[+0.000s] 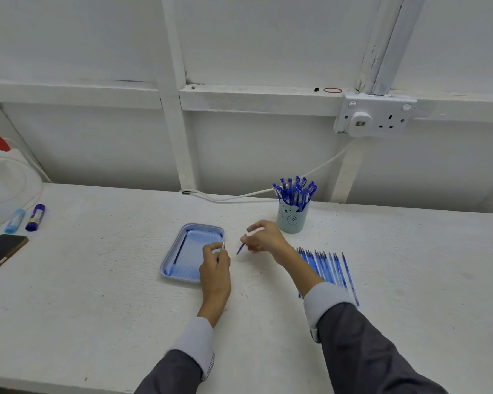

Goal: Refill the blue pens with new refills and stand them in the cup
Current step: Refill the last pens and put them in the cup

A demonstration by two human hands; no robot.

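1. Head view, progress: the cup [292,221] stands near the back of the desk [97,280], already crowded with upright blue pens [295,191]. Whether each of these has been refilled cannot be told. One more pen is in the hands and in pieces, so the job looks well advanced but unfinished.
2. The right hand [264,240] grips the open pen [240,249], its blue end pointing down and left, between the cup and the tray. The piece is too small to show whether a refill already sits inside.
3. The left hand [215,263] pinches a small silvery tip [223,245] between thumb and fingers, just over the tray's right edge.
4. The new refills [329,268] lie in a row on the desk, just right of the right forearm and partly hidden by it. A good number remain.
5. The blue tray [168,268] holds one thin dark stick [180,250] along its left side, likely a used refill.
6. Judged from this, what is left is closing this pen with the tip, then standing it in the cup.
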